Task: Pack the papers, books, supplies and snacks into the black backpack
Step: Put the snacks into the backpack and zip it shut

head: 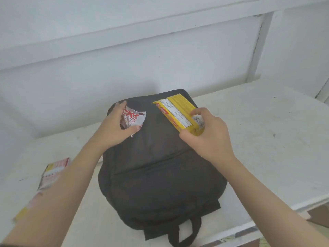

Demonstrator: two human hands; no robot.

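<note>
Hovering over the black backpack (160,175) with a snack in each hand.

Gripping a crumpled white-and-red snack packet (133,117) in the left hand (114,129), fingers and thumb curled round it, right over the bag's far left corner. Clutching a yellow box (178,111) by its near end in the right hand (204,138), thumb under and fingers on top, box tilted with its far end pointing away above the bag's far right side. Down below, flat on the white table (267,139): the bag itself, front panel up, straps trailing toward the near edge. Off to the left on the table, partly hidden behind the left forearm: a pink-and-yellow pack (55,168), too blurred to read.
</note>
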